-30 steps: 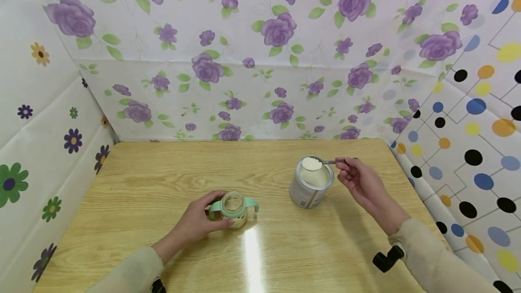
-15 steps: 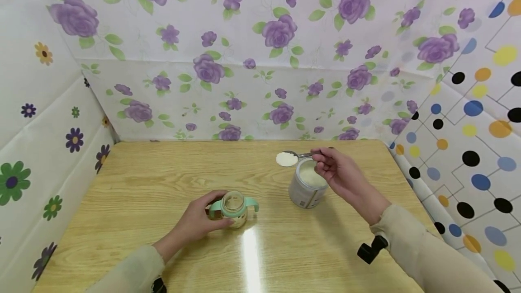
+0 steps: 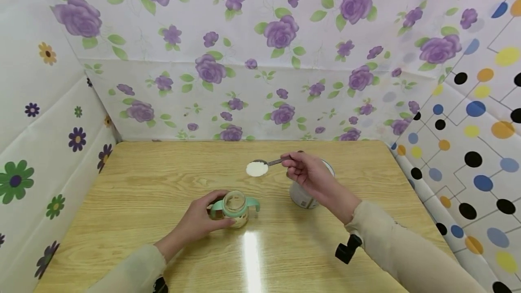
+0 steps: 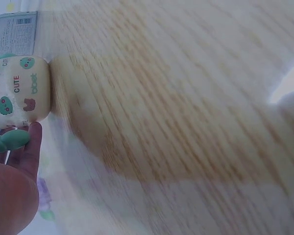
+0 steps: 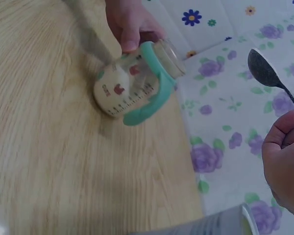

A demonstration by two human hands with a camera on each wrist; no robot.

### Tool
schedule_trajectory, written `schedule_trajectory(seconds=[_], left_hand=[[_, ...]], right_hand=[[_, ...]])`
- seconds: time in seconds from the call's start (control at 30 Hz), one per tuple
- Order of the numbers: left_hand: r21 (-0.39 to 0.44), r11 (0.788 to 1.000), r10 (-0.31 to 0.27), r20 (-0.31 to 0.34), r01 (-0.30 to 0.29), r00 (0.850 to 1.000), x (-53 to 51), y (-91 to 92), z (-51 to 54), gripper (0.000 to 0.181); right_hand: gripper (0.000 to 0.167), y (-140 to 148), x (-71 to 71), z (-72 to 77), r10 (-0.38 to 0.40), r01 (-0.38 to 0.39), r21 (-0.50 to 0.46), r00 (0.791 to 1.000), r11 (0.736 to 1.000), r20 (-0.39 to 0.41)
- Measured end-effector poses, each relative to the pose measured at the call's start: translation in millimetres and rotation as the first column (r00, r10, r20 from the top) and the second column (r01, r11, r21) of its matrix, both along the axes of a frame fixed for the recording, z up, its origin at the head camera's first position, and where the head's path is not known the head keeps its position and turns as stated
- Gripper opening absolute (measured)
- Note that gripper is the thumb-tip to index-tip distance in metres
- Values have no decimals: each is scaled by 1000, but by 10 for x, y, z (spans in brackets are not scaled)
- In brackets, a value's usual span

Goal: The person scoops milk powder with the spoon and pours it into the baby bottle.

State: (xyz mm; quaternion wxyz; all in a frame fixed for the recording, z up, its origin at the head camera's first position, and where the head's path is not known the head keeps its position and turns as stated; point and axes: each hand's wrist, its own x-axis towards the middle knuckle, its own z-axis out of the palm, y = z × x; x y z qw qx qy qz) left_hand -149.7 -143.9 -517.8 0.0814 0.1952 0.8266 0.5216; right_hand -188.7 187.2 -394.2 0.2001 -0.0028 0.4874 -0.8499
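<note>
A baby bottle [image 3: 236, 211] without a lid stands upright on the table, with green handles on both sides and printed cartoon figures. My left hand [image 3: 202, 216] grips it from the left, thumb in front and fingers behind. In the right wrist view the bottle [image 5: 130, 85] shows measuring marks and pale contents. My right hand [image 3: 315, 177] pinches the handle of a metal spoon [image 3: 274, 162]. White powder [image 3: 257, 169] is heaped in the spoon's bowl, above the table and up and right of the bottle. Behind this hand stands a powder can [image 3: 301, 196], its opening mostly hidden.
The wooden table [image 3: 163, 166] ends at a flowered cloth wall [image 3: 244, 98] at the back. Patterned side walls, daisies on the left [image 3: 49, 148] and dots on the right [image 3: 460, 148], close in the space. A light reflection [image 3: 251, 257] lies on the table front.
My right hand has moved left with the loaded spoon, from over the can's mouth to a spot between can and bottle. My left hand and the bottle have stayed in place.
</note>
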Motion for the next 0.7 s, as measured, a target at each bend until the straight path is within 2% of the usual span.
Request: schedule_trajectory(seconds=[0.3, 0.5, 0.7], left_hand=[[1, 1000, 7, -4, -7, 1000, 5, 7, -3, 71], [-4, 1000, 13, -13, -13, 1000, -6, 5, 5, 73], [-8, 1000, 12, -16, -12, 1000, -10, 3, 11, 73]], right_hand=[[31, -278, 27, -215, 43, -42, 107, 999, 993, -5], [32, -350, 65, -328, 98, -91, 139, 995, 986, -38], [29, -382, 82, -395, 105, -95, 158, 993, 983, -60]])
